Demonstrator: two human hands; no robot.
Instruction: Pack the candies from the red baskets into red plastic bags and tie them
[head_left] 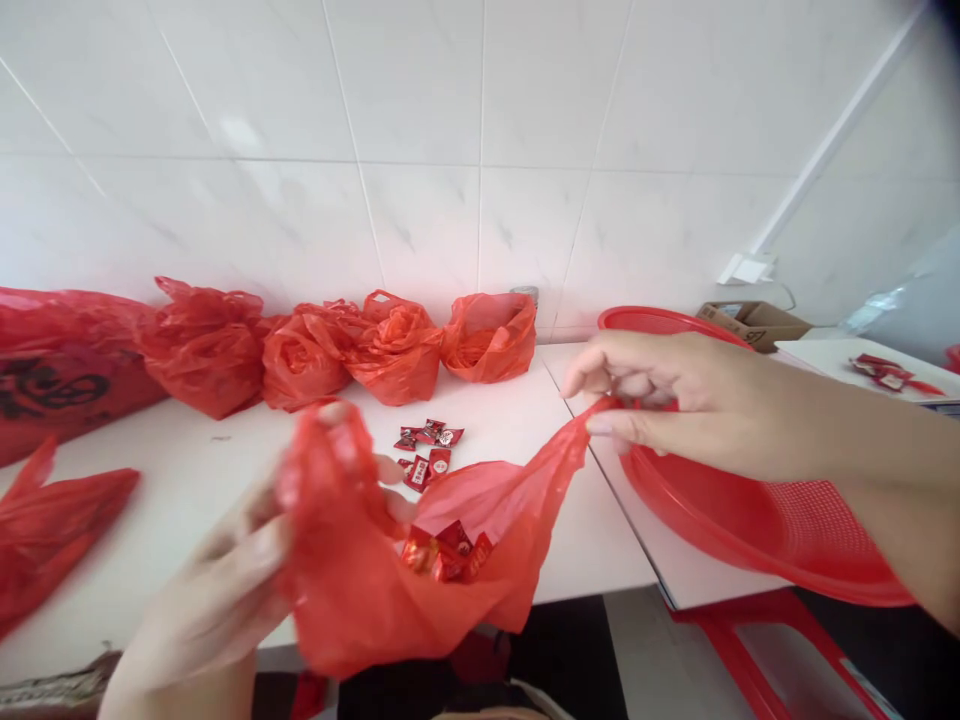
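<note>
A thin red plastic bag point(420, 610) hangs stretched between my two hands at the front of the white table. My left hand point(217, 570) grips its left side, slightly blurred. Pinched between the thumb and fingers of my right hand point(637, 390) is the bag's upper right corner. The bag's mouth gapes, and several red and gold wrapped candies point(450, 552) lie inside. Just beyond it, several small red packets point(427, 470) rest in a loose group on the table.
Filled red bags point(394, 350) line the wall, with another bag point(60, 530) at the left. A red plastic basket point(735, 510) sits on the right under my right arm. Behind it are a cardboard box point(754, 325) and more packets point(889, 372). A red stool point(787, 650) stands below.
</note>
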